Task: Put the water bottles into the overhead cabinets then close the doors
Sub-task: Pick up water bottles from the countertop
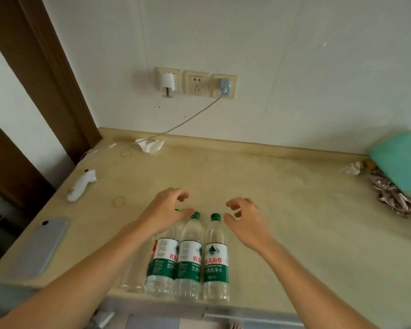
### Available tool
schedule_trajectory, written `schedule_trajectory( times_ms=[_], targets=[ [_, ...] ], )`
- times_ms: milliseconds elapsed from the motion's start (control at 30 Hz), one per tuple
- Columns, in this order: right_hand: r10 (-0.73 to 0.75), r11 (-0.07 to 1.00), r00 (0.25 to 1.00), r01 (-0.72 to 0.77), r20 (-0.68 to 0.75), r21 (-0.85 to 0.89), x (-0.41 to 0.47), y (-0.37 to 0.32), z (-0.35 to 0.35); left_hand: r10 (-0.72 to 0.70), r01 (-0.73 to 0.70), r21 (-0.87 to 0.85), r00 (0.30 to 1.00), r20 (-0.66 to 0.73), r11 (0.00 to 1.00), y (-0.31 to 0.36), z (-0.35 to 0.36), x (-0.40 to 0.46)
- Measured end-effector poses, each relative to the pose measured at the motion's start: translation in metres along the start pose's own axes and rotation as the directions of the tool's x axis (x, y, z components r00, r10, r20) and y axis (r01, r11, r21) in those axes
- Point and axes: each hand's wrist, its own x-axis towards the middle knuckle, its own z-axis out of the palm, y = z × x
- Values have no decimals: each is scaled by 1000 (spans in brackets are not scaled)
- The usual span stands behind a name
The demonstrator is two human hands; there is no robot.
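Starting at the left, there's a grey phone [42, 245] lying flat near the counter edge, and a crumpled white tissue [81, 185] past it. The left hand [165, 210] hovers over the water bottles [190, 257], fingers curled loosely, gripping nothing, partly covering the leftmost cap. The bottles stand upright, touching in a row at the front edge of the beige counter [282, 186]. The right hand [246, 222] floats just beside the rightmost cap, half open and empty too. Far right: another tissue wad [352, 167] and a teal cushion [401, 162].
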Motion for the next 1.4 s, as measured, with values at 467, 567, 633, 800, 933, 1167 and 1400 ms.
schedule_trajectory(
  times_ms=[467,567,633,800,933,1167,1400],
  targets=[
    [363,913,904,-393,224,106,-22,68,53,84,-126,498,991,105,858,-37,80,-10],
    [391,899,900,-418,190,129,-21,82,34,138,-150,464,989,60,873,-22,88,-9],
    [414,888,894,-438,173,139,-21,90,25,137,-132,356,991,11,925,-14,93,-6],
    [447,866,877,-473,176,162,-13,104,15,-21,20,79,1000,19,997,12,109,10],
    [466,849,860,-501,209,168,-4,113,12,-227,228,-2,968,109,974,25,125,21],
    [463,862,852,-497,244,97,10,125,8,-395,419,-77,893,217,905,39,150,33],
    [444,867,844,-489,302,93,23,125,0,-471,519,-182,846,251,835,47,149,39]
  ],
)
